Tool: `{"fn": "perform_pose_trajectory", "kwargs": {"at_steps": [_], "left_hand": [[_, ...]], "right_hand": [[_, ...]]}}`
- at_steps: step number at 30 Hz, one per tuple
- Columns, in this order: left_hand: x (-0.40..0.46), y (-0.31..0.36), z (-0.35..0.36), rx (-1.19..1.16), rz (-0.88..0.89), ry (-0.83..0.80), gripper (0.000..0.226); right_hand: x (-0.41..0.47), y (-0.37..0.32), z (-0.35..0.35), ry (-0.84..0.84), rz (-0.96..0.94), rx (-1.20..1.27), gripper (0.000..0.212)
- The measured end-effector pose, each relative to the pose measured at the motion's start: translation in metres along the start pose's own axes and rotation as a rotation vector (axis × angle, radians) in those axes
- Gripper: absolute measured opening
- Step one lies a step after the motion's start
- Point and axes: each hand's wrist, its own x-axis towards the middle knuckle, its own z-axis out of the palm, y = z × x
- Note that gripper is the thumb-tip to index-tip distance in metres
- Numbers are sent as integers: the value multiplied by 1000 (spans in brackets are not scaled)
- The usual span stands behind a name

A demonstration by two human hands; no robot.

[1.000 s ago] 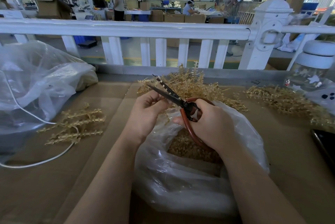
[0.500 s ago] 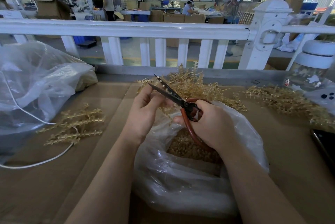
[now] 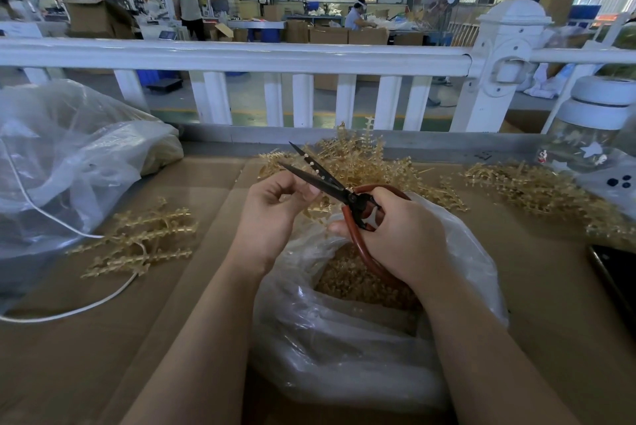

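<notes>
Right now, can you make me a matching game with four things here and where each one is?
Things:
1 scissors
2 clear bag
3 white cable
4 jar

Places:
A far right, beside the railing
B on the left of the cardboard
C in the right hand
D in the middle, full of small tan bits

Pairs: 1-C, 2-D, 3-B, 4-A

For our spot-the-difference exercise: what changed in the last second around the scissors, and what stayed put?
The left hand shifted slightly: its fingers rose to the blades, then curled back beneath them. In the background, the standing person walked left. The right hand keeps gripping the scissors, blades open, over the plastic bag. The gold sprigs lie unmoved.
</notes>
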Motion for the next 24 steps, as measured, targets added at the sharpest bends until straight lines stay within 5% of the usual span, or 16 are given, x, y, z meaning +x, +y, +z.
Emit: {"fn": "perform_pose_trajectory", "kwargs": {"at_steps": [3, 14, 24], "left_hand": [[0, -1, 0, -9, -10, -3, 23], [0, -2, 0, -68, -30, -52, 10], [-1, 1, 2, 40, -14, -72, 13]], "right_hand": [[0, -1, 0, -9, 4, -4, 73], [-1, 1, 3, 31, -12, 30, 51], [0, 3, 6, 15, -8, 49, 64]]}}
